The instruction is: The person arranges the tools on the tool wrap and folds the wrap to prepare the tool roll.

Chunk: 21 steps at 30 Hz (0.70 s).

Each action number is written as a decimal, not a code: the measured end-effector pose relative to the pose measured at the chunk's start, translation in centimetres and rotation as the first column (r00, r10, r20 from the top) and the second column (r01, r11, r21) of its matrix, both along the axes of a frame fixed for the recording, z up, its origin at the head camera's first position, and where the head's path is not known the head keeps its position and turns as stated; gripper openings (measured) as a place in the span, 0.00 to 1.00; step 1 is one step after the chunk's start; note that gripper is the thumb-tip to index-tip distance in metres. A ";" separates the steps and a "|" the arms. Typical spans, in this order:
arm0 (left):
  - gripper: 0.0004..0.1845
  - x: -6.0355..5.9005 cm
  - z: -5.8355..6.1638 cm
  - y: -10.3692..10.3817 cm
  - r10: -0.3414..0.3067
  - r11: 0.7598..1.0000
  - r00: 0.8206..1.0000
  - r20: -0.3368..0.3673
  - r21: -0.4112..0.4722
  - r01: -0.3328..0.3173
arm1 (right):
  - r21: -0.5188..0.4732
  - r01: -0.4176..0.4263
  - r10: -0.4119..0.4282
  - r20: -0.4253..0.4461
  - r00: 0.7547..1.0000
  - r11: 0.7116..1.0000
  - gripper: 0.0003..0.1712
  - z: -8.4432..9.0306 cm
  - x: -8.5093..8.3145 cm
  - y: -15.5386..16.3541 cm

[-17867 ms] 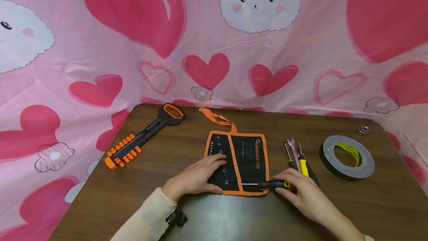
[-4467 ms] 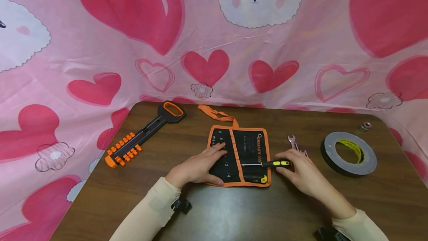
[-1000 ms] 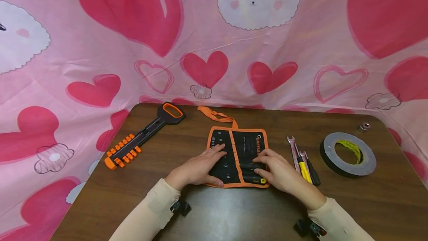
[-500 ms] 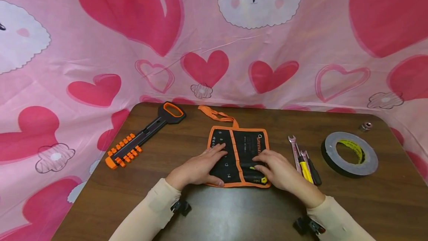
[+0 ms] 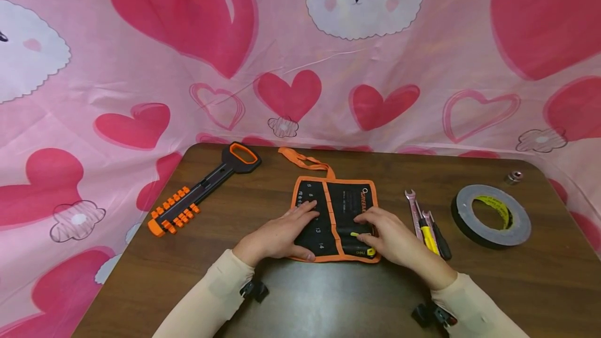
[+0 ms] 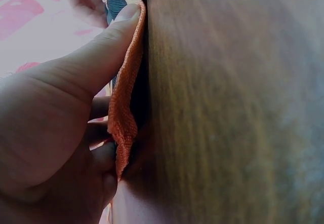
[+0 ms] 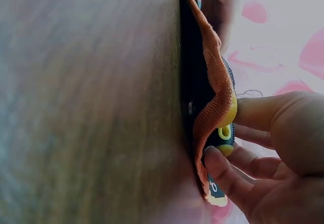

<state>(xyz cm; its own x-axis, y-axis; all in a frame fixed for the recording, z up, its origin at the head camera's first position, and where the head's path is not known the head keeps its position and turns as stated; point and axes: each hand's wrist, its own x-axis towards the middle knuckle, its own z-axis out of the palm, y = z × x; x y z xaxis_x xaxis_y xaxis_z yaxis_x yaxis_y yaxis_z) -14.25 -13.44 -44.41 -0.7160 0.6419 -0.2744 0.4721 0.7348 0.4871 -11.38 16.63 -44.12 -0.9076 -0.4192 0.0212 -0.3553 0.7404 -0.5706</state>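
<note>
The left hand (image 5: 279, 236) rests with fingers spread on the left half of the flat black fabric tool pouch with orange edging (image 5: 345, 200), laid open on the brown wood-grain table (image 5: 300, 301), while the right hand (image 5: 392, 239) pinches the black-and-yellow screwdriver handle (image 7: 226, 142) at the pouch's right half.

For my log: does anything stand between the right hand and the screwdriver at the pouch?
Nothing visible does. The right hand is right at the screwdriver and appears to pinch its handle. The left hand rests on the other half of the pouch, clear of that spot.
</note>
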 end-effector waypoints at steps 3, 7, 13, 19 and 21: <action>0.53 0.0 0.0 0.0 0.001 1.000 1.000 -0.001 0.000 -0.001 | 0.010 -0.006 0.006 0.006 1.000 1.000 0.14 0.0 -0.2 0.0; 0.53 0.0 -0.1 0.0 0.001 1.000 1.000 0.000 -0.002 -0.001 | 0.050 -0.024 0.025 -0.026 0.999 0.998 0.13 0.0 -0.1 0.0; 0.53 0.1 -0.1 0.0 -0.001 1.000 1.000 -0.011 -0.002 0.001 | 0.085 -0.032 0.037 -0.059 0.998 0.996 0.12 0.0 0.2 -0.2; 0.53 0.1 0.0 0.1 -0.007 1.000 1.000 -0.022 0.004 0.007 | 0.101 -0.060 0.068 -0.081 0.994 0.993 0.10 -0.1 0.0 -0.3; 0.53 0.1 0.0 0.0 -0.008 1.000 1.000 -0.023 0.005 0.008 | 0.094 -0.066 0.074 -0.089 0.993 0.993 0.09 -0.1 0.0 -0.3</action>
<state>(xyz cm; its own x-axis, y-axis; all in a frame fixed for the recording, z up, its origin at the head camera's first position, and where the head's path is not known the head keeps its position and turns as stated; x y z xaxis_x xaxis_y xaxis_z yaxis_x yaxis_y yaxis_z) -14.13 -13.40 -44.40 -0.7168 0.6492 -0.2544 0.4895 0.7283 0.4795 -11.40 16.34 -44.18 -0.8719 -0.4857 0.0625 -0.4562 0.7591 -0.4644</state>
